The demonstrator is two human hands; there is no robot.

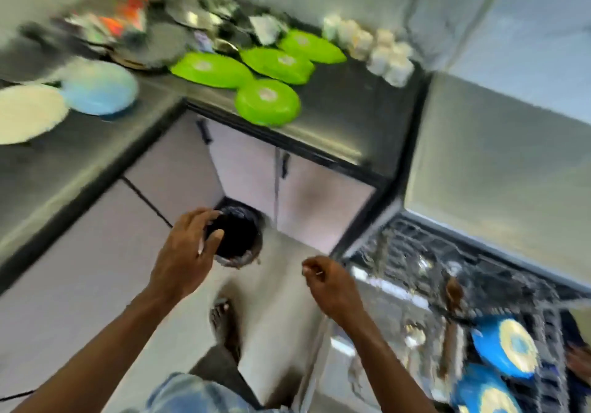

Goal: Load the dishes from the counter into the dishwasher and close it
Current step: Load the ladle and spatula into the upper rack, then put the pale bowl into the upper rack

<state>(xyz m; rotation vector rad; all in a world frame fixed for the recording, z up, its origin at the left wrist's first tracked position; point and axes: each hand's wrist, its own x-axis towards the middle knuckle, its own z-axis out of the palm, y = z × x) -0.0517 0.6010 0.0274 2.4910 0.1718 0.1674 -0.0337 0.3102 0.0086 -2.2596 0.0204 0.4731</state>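
Partly loaded: blue plates point(505, 347) racked, green plates point(268, 102) left on worktop point(335, 109); left hand point(185, 252) spread, right hand point(326, 281) loosely curled, both empty

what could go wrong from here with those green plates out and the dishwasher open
1. The nearest green plate lies close to the front edge of the counter; a hasty reach might knock it off.
2. The pulled-out dishwasher rack juts out right beside the person, so a quick turn may bump it and rattle the blue plates standing in it.
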